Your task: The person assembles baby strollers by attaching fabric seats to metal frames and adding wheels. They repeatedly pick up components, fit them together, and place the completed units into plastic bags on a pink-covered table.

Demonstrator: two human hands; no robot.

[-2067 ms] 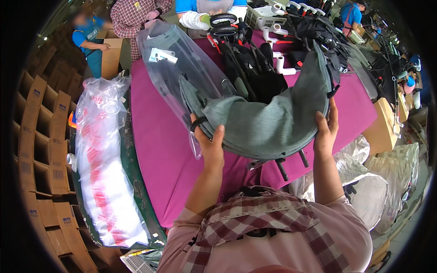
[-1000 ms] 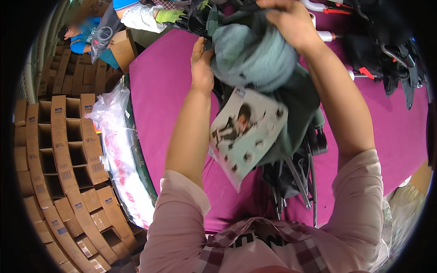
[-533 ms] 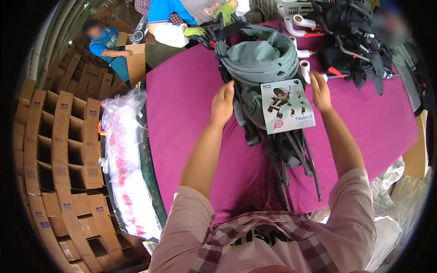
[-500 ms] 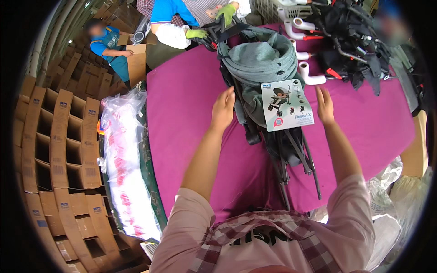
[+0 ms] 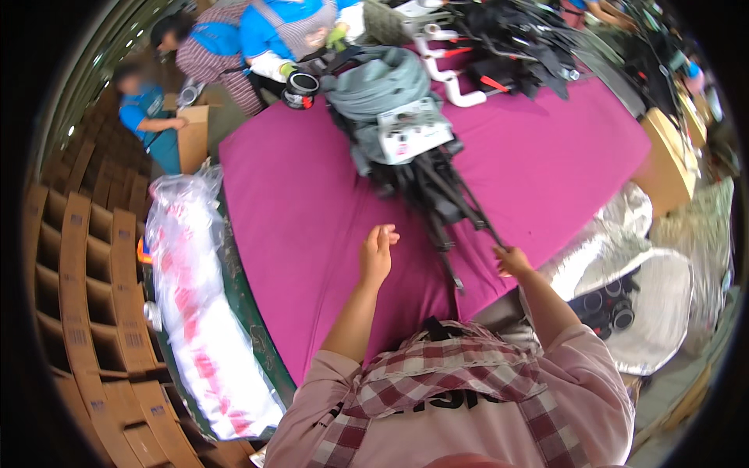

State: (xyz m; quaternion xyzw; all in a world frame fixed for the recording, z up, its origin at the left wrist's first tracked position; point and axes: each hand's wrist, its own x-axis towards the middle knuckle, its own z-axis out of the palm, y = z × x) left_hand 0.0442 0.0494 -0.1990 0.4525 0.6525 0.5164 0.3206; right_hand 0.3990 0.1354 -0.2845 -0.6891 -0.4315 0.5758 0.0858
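A folded stroller [image 5: 406,148] with grey-green fabric, black frame tubes and a printed card on top lies across the magenta table [image 5: 312,226]. My left hand [image 5: 376,251] hovers over the cloth just left of the stroller's lower frame, fingers loosely curled, holding nothing. Beside the lowest frame tube sits my right hand [image 5: 511,260], at the table's near edge; whether it touches the tube I cannot tell.
A long plastic-wrapped roll [image 5: 199,312] lies left of the table beside stacked cardboard dividers [image 5: 86,296]. Other people in blue work at the far end [image 5: 289,35]. More black stroller parts [image 5: 515,39] and white tubes pile at the back. Silver bags [image 5: 632,288] sit at right.
The stroller went from lifted in both hands to lying on the table. Both hands have let go and drawn back toward me, away from the card and the fabric.
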